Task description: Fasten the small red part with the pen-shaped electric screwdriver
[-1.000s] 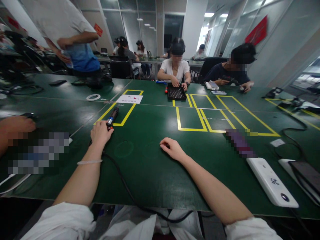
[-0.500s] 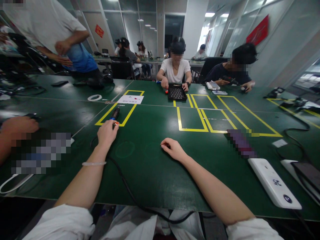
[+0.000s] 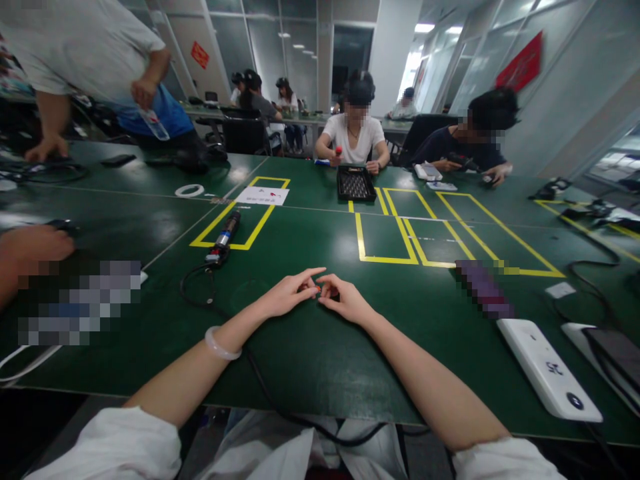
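Both my hands meet low over the green table, just in front of me. My left hand [image 3: 291, 293] has its thumb and a finger closed on a small orange-red piece [image 3: 319, 289], with the forefinger stretched out above. Touching or almost touching that piece are the curled, pinched fingers of my right hand [image 3: 347, 300]; what they hold is too small to make out. Left of my hands lies a black cylindrical corded tool [image 3: 227, 231] with a blue band, partly inside a yellow tape outline. Its black cable runs toward me under my left forearm.
A white power bank [image 3: 550, 370] and a dark phone [image 3: 483, 287] lie to my right. A paper sheet [image 3: 263, 195] and a tape roll [image 3: 189, 191] are further back. Across the table, a person sits behind a black tray [image 3: 356, 183]. Another person's hand [image 3: 37, 250] rests at left.
My left hand has let go of the corded tool and moved right to meet my right hand, with the orange-red piece now in its fingers. My right hand has hardly moved.
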Motion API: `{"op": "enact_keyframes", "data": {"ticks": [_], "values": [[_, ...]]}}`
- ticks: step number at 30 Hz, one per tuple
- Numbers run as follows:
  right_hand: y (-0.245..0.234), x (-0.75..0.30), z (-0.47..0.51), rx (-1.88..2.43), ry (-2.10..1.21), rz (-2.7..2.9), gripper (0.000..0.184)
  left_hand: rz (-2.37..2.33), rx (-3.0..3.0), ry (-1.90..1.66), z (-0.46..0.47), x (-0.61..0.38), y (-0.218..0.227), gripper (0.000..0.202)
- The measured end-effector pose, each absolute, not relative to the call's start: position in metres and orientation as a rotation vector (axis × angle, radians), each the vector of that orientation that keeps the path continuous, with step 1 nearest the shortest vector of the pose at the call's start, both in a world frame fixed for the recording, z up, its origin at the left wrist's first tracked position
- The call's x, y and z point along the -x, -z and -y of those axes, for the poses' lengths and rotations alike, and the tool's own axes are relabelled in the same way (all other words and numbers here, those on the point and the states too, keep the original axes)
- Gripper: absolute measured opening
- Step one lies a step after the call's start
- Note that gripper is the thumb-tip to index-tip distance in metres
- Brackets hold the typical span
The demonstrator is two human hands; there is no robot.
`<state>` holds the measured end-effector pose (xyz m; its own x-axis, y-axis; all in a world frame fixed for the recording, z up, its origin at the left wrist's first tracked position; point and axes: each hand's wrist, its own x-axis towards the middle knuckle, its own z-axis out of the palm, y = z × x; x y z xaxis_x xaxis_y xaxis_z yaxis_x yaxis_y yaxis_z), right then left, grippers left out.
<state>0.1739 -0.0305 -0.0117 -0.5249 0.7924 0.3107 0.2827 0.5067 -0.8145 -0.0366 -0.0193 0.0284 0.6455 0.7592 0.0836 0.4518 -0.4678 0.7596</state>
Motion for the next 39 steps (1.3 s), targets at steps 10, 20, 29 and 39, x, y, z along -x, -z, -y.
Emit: {"op": "enact_keyframes", "data": {"ticks": [10,20,29,39], "values": [[0.0114,-0.1732,0.0323,0.902,-0.939,2.051,0.011,-0.925,-2.082,-0.519,0.0211,0.0336,-0.0249,0.054],[0.0062,-0.1746,0.0314,0.980,-0.937,1.953,0.014,-0.955,-2.248,-0.546,0.0243,0.0323,-0.0282,0.056],[0.0062,-0.1759,0.0319,1.021,-1.014,1.943,0.022,-1.105,-2.389,-0.565,0.0275,0.0297,-0.0302,0.028],[0.0128,-0.1757,0.0274,0.963,-1.129,1.831,0.021,-1.065,-2.362,-0.637,0.0270,0.0296,-0.0303,0.024]]}}
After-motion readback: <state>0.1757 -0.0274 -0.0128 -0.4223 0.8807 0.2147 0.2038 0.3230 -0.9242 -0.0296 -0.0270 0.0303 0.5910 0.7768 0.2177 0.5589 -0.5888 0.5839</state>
